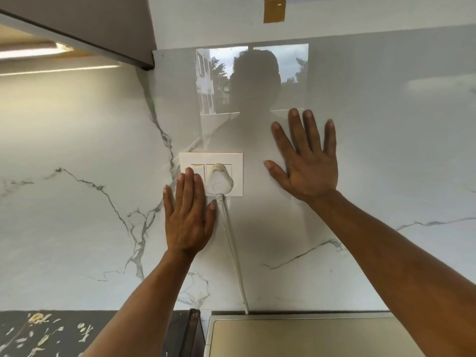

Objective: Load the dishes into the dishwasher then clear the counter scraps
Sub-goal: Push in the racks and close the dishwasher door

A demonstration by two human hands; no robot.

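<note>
Both forearms are bare to the frame edge, with no sleeves, rings or watch showing.

Home kitchen, as I stand in it. Before me: a glossy white marble-look backsplash [77,202] with grey veins. On it: a white switch-and-socket plate [233,161] holding a white plug [217,185], its cord [235,256] running down to the counter line. Overhead at my left: a grey wall cabinet [90,24] with a lit strip beneath. Below: a dark counter [23,320] strewn with pale food scraps [38,318], beside a beige appliance top [309,336].
</note>
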